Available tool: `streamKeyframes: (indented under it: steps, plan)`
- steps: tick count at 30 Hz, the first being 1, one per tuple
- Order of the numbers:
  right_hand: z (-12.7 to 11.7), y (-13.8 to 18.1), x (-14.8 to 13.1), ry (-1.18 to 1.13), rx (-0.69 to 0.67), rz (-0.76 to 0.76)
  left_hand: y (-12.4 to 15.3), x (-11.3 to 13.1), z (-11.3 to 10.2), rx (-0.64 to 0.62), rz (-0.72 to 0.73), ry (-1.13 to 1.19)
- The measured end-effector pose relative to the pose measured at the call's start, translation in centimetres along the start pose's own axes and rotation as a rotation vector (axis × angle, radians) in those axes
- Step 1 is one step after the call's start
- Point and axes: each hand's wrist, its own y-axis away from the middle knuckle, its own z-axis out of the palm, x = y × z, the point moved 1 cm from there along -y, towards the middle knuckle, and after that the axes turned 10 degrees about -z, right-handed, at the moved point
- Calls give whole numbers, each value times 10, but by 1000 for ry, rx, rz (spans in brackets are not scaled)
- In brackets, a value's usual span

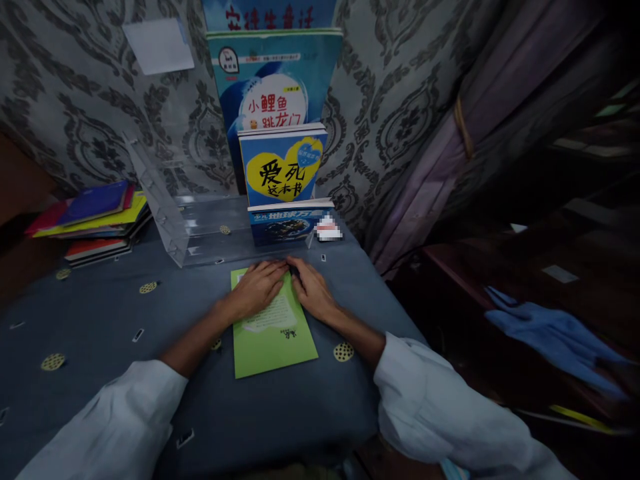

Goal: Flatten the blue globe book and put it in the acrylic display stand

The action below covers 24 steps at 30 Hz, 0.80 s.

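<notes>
A thin green book (273, 333) lies flat on the blue-grey tablecloth (110, 320) in front of me. Both hands rest on its far end, side by side. My left hand (257, 288) lies flat with fingers stretched toward the far edge. My right hand (313, 290) lies flat beside it, fingers out, partly over the book's right edge. Just beyond my fingertips stands a clear acrylic book stand (185, 223) holding three upright books: a small dark blue one (285, 225) in front, a blue one with a yellow heart (283, 167) behind it, and a tall teal one (273, 80) at the back.
A stack of colourful books (95, 220) lies at the table's far left. Patterned wallpaper (90, 127) backs the table, with a purple curtain (480, 133) to the right. A blue cloth (555, 337) lies on dark furniture right of the table edge.
</notes>
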Motion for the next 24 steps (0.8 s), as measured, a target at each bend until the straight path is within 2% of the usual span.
streamKeyframes:
  steps: [5, 15, 24]
  plan:
    - [-1, -1, -1, 18, -33, -7, 0, 1, -1, 61, 10, 30]
    - [-2, -7, -16, 185, -251, 3, 4, 8, -5, 133, -36, -84]
    - [-3, -10, -23, 258, -326, 64, 38, -9, -15, 137, -164, -239]
